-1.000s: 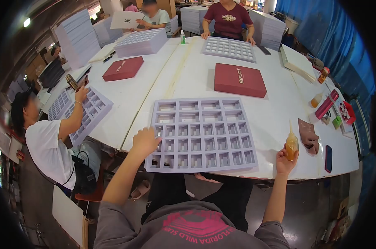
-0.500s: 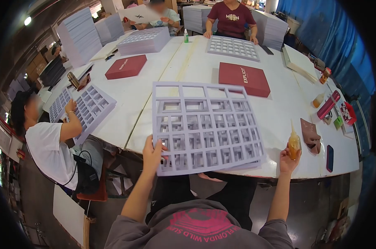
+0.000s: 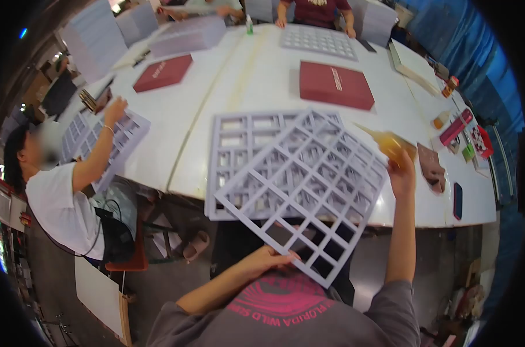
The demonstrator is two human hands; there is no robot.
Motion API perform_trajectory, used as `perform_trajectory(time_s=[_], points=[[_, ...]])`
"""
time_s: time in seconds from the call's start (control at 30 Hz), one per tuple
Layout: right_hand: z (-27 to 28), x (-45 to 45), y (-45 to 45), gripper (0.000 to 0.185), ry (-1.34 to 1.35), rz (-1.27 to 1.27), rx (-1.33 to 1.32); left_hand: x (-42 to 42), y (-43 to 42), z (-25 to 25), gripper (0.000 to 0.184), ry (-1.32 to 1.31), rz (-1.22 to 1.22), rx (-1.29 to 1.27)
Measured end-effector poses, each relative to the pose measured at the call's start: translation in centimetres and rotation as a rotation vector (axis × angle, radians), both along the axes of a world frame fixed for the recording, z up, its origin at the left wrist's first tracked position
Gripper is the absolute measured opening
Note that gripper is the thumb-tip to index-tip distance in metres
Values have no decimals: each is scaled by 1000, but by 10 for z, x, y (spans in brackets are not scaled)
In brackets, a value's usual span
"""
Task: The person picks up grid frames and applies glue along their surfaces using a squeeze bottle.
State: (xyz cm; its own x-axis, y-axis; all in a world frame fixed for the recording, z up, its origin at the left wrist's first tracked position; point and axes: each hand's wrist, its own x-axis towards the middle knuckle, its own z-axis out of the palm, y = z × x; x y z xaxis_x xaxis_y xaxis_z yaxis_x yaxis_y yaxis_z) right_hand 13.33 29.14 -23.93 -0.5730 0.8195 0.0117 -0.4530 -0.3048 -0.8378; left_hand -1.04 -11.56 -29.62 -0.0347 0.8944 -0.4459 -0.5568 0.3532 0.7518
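Note:
A pale grey grid frame (image 3: 252, 226) is tilted and turned at an angle, its near edge gripped by my left hand (image 3: 267, 261). Beneath and behind it lies another grid frame (image 3: 211, 173), square to the table's front edge and partly covered. My right hand (image 3: 401, 173) is closed around a squeeze bottle (image 3: 391, 146) of amber liquid. The bottle is tipped, with its thin nozzle pointing left over the far corner of the upper frame. Whether the nozzle touches the frame I cannot tell.
Two dark red boxes (image 3: 336, 85) lie on the white table (image 3: 187, 130). At right are a phone (image 3: 458, 200), a brown cloth-like piece (image 3: 430, 166) and a red bottle (image 3: 456, 127). A co-worker (image 3: 65, 191) at left handles similar grids; others stand across the table.
The upper frame has turned and come nearer my body, uncovering the one below. My left hand has moved to its near edge. My right hand has raised and tipped the bottle leftward.

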Motion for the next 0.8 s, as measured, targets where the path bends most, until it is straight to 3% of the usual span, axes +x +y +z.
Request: perform_trajectory(time_s=[0.13, 0.17, 0.3, 0.53, 0.8], points=[[14, -48, -24, 54, -270, -56, 280, 14, -2, -8, 38, -87, -109, -113], [17, -60, -31, 49, -355, -90, 338, 16, -3, -9, 38, -117, -86, -157], [11, -100, -33, 59, -416, -118, 468, 8, -7, -10, 37, -165, 202, -149], [-20, -159, -6, 62, -357, -165, 338, 1, -7, -4, 37, -145, 178, -121], [-30, -180, 5, 61, -406, -235, 364, 0, -7, -11, 38, -122, 179, -159]])
